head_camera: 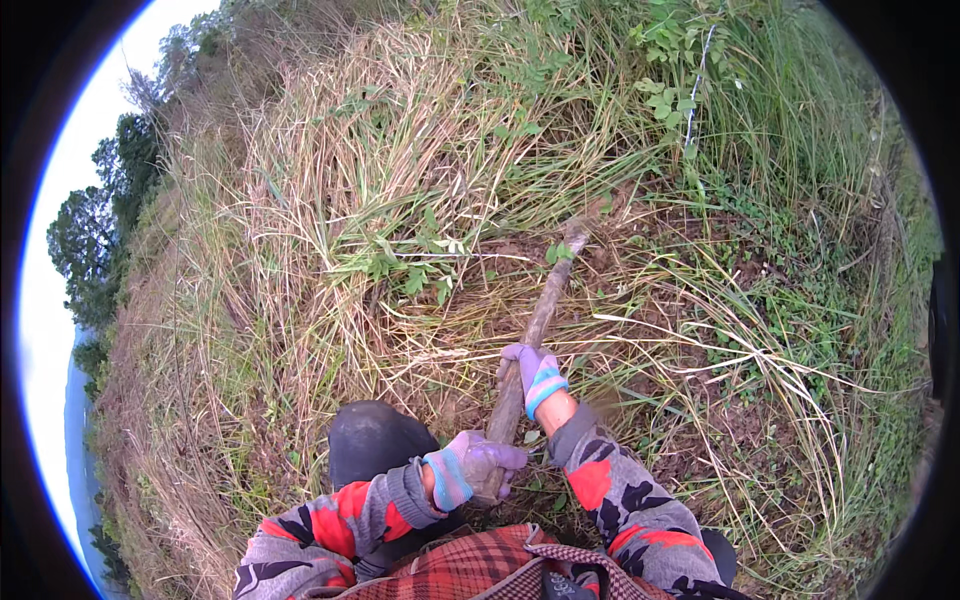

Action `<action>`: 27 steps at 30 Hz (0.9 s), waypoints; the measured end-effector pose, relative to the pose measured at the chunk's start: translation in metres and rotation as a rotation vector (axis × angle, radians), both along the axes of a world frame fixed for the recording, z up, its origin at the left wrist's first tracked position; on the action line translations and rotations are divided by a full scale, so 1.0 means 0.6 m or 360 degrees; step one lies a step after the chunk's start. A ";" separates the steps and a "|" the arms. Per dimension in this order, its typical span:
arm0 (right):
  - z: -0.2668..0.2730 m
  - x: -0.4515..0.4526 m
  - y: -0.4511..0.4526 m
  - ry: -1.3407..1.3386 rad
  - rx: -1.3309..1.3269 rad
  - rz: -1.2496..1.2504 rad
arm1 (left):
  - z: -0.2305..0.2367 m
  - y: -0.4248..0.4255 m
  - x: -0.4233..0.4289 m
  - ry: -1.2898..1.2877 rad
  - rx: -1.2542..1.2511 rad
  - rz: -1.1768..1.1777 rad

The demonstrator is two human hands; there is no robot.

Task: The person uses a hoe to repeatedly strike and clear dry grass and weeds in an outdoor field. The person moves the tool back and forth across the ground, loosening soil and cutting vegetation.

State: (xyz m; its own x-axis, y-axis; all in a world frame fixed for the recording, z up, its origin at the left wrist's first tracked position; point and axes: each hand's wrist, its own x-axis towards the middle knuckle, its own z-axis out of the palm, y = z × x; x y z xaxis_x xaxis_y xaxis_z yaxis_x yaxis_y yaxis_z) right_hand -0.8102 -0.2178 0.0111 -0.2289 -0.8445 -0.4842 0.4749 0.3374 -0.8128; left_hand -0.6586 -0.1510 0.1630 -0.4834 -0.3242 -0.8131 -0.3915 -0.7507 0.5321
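Both of my hands wear purple gloves with blue-and-pink striped cuffs. My left hand [476,466] is wrapped around the near end of a rough wooden handle [546,304], close to my body. Farther up the same handle, my right hand [529,367] grips it from the right side. The handle slants away from me and slightly right, down to the ground. Its far end [577,234] meets bare reddish soil [600,259] among cut grass; a tool head there cannot be made out. A small green leaf [559,253] shows over the handle near that end.
Flattened dry grass [337,180] covers the slope ahead and to the left. Taller green grass [810,112] and a leafy plant [667,101] stand at upper right. Loose pale stalks [757,352] lie at right. My dark-clad knee [379,442] is beside my left hand. Trees [90,232] rise far left.
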 end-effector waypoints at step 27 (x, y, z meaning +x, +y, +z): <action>-0.011 0.107 -0.174 0.0080 0.0571 -0.0059 | -0.073 -0.140 0.236 0.0861 0.0884 0.0184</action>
State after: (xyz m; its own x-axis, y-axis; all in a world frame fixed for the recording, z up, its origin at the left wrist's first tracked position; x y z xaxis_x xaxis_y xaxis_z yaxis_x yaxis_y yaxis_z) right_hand -0.7461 -0.3224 0.0046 -0.2871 -0.6133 -0.7358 0.4548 0.5888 -0.6682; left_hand -0.5170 -0.2347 0.1194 -0.8467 -0.0114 -0.5320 -0.0879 -0.9830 0.1609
